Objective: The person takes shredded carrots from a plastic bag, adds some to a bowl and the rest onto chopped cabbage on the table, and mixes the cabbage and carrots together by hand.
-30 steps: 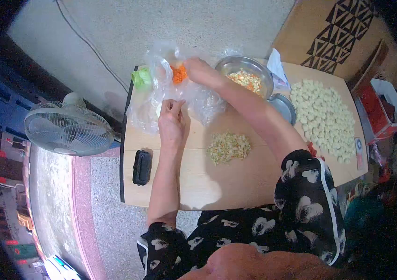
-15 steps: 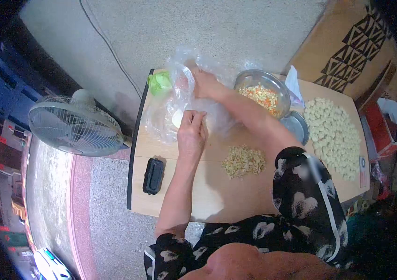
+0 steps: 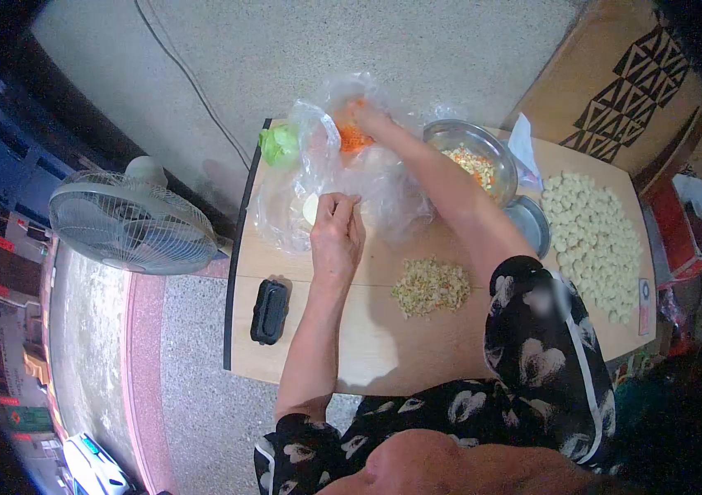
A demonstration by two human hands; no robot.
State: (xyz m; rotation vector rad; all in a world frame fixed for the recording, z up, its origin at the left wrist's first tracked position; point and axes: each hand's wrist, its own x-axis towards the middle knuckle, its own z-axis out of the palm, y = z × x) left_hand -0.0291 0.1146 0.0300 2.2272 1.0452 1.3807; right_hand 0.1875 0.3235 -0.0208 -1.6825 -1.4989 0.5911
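Note:
My left hand (image 3: 337,224) is closed, its fingers pinching the near edge of a crumpled clear plastic bag (image 3: 388,194). A pale, smooth, rounded thing (image 3: 310,209) shows just left of those fingers, partly hidden by them. My right hand (image 3: 363,118) reaches across to the far part of the plastic, above a heap of shredded carrot (image 3: 354,139). Orange bits show at its bent fingertips, which look closed on some carrot. Nearer to me, a pile of finely chopped pale green vegetable (image 3: 431,287) lies on the wooden table (image 3: 375,346).
A metal bowl (image 3: 509,157) of chopped mixed vegetables stands right of my arm, beside a shallow metal dish (image 3: 528,224). Many small pale lumps (image 3: 594,243) cover the table's right side. A black container (image 3: 271,311), green leaves (image 3: 280,144) and a fan (image 3: 132,219) are at left.
My right hand has shifted up and slightly right, uncovering the shredded carrot in the plastic. The left hand keeps nearly the same place.

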